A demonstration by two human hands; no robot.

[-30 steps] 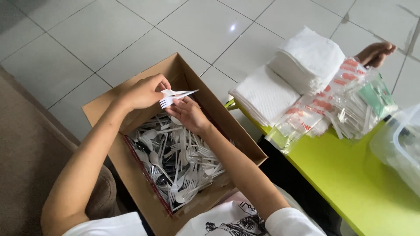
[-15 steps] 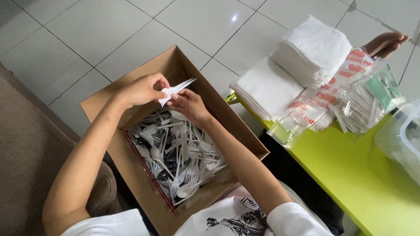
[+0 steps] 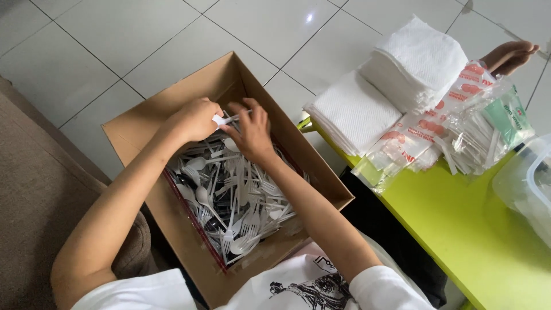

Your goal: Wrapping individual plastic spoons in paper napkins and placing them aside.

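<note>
An open cardboard box (image 3: 138, 123) on my lap holds a heap of white plastic forks and spoons (image 3: 235, 201). Both hands are inside the box at its far end. My left hand (image 3: 192, 119) is closed around a small bunch of white plastic cutlery (image 3: 227, 119), whose handles stick out to the right. My right hand (image 3: 249, 133) touches the same bunch with its fingertips, fingers curled over the heap.
A lime-green table (image 3: 459, 229) stands at the right with two stacks of white napkins (image 3: 396, 86), clear plastic packets (image 3: 459, 132) and a clear plastic container (image 3: 528, 183). Another person's hand (image 3: 508, 54) rests behind the napkins. White floor tiles lie beyond the box.
Both hands have lowered the bunch of cutlery from above the box rim down into the box, close to the heap.
</note>
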